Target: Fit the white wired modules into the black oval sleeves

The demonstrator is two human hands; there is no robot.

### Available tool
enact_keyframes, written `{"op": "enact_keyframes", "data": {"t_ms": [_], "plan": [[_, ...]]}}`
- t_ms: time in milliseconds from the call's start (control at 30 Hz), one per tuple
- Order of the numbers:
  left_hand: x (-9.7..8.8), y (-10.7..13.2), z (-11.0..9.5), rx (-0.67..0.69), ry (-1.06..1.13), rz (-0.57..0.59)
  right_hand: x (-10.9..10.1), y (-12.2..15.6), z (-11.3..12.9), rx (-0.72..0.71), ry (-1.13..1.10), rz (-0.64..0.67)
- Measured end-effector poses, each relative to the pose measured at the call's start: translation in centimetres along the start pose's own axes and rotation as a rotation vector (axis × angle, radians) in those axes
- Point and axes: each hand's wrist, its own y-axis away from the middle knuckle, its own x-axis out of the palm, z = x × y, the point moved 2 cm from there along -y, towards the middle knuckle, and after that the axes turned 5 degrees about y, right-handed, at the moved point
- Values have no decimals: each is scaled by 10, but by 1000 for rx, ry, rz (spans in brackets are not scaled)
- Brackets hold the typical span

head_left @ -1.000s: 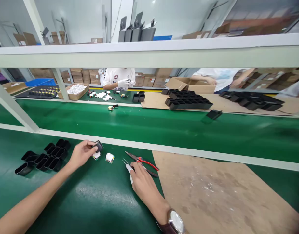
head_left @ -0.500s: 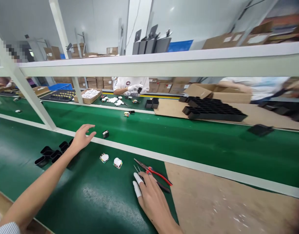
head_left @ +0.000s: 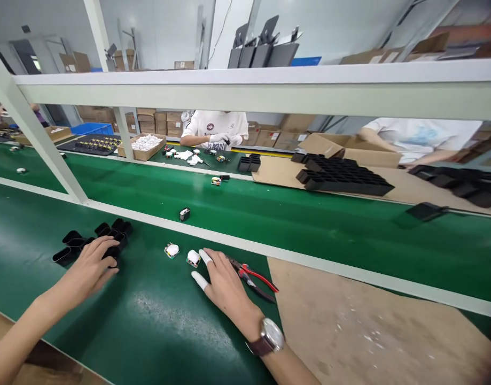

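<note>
My left hand (head_left: 93, 266) reaches over a cluster of black plastic housings (head_left: 75, 240), fingers slightly curled and thumb apart; whether it touches one is hard to tell. With fingers spread, my right hand (head_left: 227, 289) is beside a small circuit board with a white pad on top (head_left: 193, 258). White finger cots cover its thumb and index fingertip, and the index tip is close to the board's edge. Left of that lies a similar white-topped board (head_left: 172, 250). Pliers with red and black handles (head_left: 255, 280) lie partly behind my right hand.
Beyond a pale rail (head_left: 213, 232), a green belt (head_left: 349, 235) carries a black-cased part (head_left: 185, 214), a small board (head_left: 216, 181) and a black housing (head_left: 426, 212). Cardboard (head_left: 373, 321) covers the bench at right. A co-worker (head_left: 215, 128) in white gloves handles something dark across the belt.
My left hand has moved back from the rail to the black housings. My right hand has left the pliers and the tweezers beside them, moving left to the white-topped board. The cased part has shifted right.
</note>
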Motion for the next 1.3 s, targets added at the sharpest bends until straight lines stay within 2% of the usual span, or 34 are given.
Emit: {"op": "enact_keyframes", "data": {"t_ms": [100,167,300,467,600,700,833,967,1100,1300], "plan": [[4,-25,-43,37,223,104,5,-16,8,6,-92,93],[11,-43,-68,80,349,188,6,-16,13,18,-95,130],[34,-68,-92,145,516,253,2,3,16,72,-69,146],[69,-79,-96,145,730,217,-5,26,13,-6,-271,104],[90,-71,-92,45,788,181,-6,33,8,-33,-350,103],[99,-62,-88,-17,809,189,-5,35,7,-24,-346,88],[104,-59,-89,-62,847,186,-10,32,11,9,-343,0],[108,-60,-94,-92,891,194,-26,29,24,25,-415,-106],[106,-59,-98,-23,867,127,-36,29,39,-42,-444,-132],[101,-58,-101,73,801,73,-33,30,44,-77,-434,-156]]}}
